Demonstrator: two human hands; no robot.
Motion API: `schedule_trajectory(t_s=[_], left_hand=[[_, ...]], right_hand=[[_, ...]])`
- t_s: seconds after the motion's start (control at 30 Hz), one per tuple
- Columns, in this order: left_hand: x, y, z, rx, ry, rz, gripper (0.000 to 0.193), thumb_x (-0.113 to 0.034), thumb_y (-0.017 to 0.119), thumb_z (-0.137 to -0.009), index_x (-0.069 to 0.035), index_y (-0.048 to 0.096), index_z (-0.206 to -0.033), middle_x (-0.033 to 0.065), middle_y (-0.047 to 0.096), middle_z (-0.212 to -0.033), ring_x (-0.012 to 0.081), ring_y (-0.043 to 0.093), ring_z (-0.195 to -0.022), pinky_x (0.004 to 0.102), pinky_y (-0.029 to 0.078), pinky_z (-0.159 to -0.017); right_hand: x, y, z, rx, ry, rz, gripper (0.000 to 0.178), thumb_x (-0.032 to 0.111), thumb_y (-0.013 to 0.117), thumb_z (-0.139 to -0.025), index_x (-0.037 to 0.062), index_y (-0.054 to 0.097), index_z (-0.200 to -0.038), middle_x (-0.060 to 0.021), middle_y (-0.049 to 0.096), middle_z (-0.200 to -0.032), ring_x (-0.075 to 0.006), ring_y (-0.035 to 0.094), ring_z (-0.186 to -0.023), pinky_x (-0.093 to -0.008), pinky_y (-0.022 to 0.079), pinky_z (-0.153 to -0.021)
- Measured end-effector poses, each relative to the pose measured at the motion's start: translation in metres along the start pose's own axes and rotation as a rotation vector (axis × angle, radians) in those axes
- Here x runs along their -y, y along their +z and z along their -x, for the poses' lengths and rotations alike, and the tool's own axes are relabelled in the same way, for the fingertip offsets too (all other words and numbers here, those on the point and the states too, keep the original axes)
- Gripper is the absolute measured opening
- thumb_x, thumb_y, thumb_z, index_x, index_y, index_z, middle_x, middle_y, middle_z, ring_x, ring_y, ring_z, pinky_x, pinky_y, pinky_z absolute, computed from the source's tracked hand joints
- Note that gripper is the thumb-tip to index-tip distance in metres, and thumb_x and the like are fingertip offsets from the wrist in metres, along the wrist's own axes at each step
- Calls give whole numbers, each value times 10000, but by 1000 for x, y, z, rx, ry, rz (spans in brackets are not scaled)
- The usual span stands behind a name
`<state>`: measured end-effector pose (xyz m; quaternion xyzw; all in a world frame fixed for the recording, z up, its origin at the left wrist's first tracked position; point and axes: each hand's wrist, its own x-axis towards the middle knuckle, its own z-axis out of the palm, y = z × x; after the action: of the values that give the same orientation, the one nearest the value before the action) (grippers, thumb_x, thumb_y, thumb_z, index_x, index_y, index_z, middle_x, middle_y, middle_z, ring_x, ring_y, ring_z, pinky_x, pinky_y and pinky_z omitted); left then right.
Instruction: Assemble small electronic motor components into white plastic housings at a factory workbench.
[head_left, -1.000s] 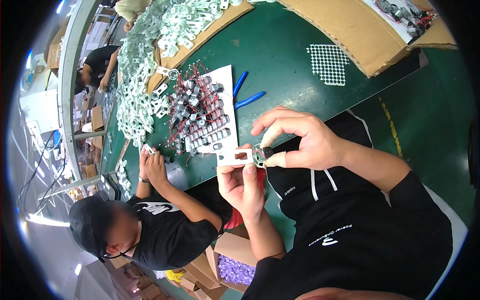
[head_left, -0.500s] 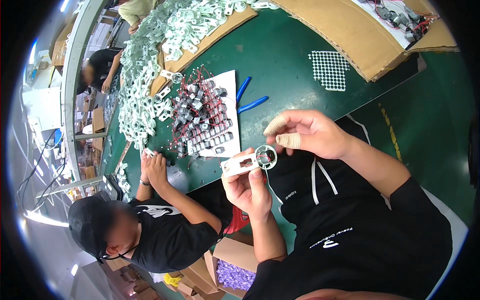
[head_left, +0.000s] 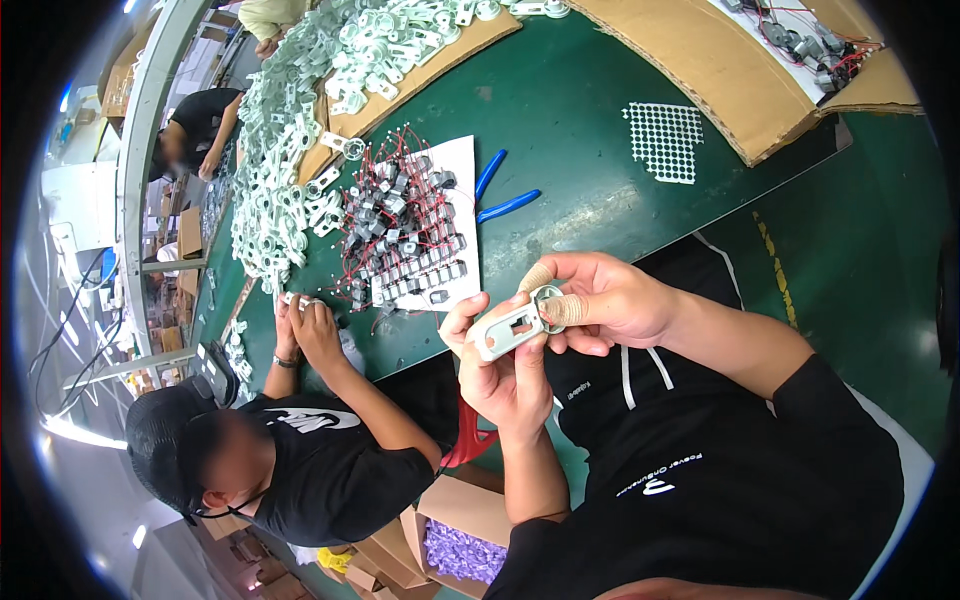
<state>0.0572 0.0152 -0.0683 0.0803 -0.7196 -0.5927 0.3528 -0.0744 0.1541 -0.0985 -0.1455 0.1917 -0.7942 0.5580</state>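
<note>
My left hand (head_left: pixel 500 375) grips a pale white plastic bracket (head_left: pixel 506 329) just off the front edge of the green table (head_left: pixel 580 140). My right hand (head_left: pixel 600 300), with taped fingertips, pinches a small metal ring (head_left: pixel 547 296) at the bracket's round end. Red wires hang down below my left hand. Beyond my hands a white sheet (head_left: pixel 455 220) on the table carries several small grey motors (head_left: pixel 405 235) with red wires.
A large heap of white plastic brackets (head_left: pixel 300 130) covers the table's left part. Blue-handled pliers (head_left: pixel 500 195) and a dotted sticker sheet (head_left: pixel 665 140) lie near cardboard trays (head_left: pixel 730 70). A person in black (head_left: pixel 290 450) works at my left; boxes sit below.
Both hands tilted the bracket and shifted slightly right; my right hand's fingers moved from over the bracket's end to pinching the ring on it.
</note>
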Motion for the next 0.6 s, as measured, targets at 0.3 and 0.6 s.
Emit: schedule_trajectory(t_s=[0.3,0.6], left_hand=[[9,-22,-13,-73,36,143,197,-91,865,-1089,-25,691,-1153,206,785,-1323,306,709,-1266,472,543,-1170],[13,-27,-8,-87,-115,316,163,6,802,-1123,6,668,-1216,181,758,-1285,215,737,-1169,360,605,-1046]], right_hand=[[22,-5,9,-11,53,118,264,178,782,-1179,6,702,-1362,-167,796,-916,-98,678,-576,-214,502,-483],[44,19,12,-202,72,388,228,142,739,-1180,11,720,-1365,-160,826,-952,-124,727,-594,-237,502,-508]])
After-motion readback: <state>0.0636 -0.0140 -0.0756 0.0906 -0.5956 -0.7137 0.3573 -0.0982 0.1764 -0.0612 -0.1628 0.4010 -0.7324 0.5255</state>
